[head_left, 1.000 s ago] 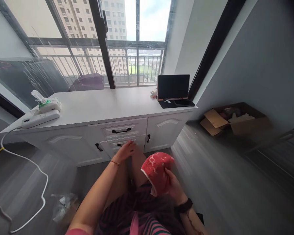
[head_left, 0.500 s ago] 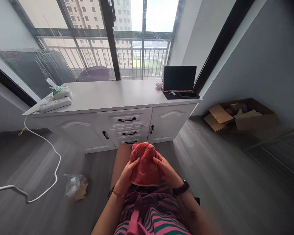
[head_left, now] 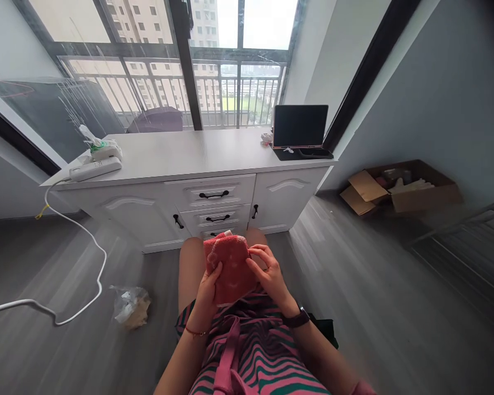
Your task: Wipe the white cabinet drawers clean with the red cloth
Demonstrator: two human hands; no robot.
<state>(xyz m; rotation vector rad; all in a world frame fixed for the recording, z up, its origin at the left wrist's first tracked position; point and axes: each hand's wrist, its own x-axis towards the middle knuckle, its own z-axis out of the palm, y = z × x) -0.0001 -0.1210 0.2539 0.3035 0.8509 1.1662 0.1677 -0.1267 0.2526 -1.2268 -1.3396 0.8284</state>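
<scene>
A folded red towel [head_left: 233, 271] with pale markings and a small white tag at its top edge is held up over my lap. My left hand [head_left: 208, 288] grips its left side, the thumb lying across the front and the other fingers hidden behind. At the towel's right edge, my right hand [head_left: 267, 269] pinches the cloth near the upper corner between thumb and fingertips. A bracelet circles the left wrist and a dark watch the right.
Ahead stands a white cabinet [head_left: 185, 156] with a tablet [head_left: 300, 126] and a power strip [head_left: 95, 169] on top. A white cable [head_left: 94, 241] and a plastic bag [head_left: 130, 307] lie on the floor at left. An open cardboard box [head_left: 424, 197] sits at right.
The towel now looks flatter and squarer and has shifted slightly left. My right hand has moved from holding its side to pinching near the upper right corner. My knees are further apart.
</scene>
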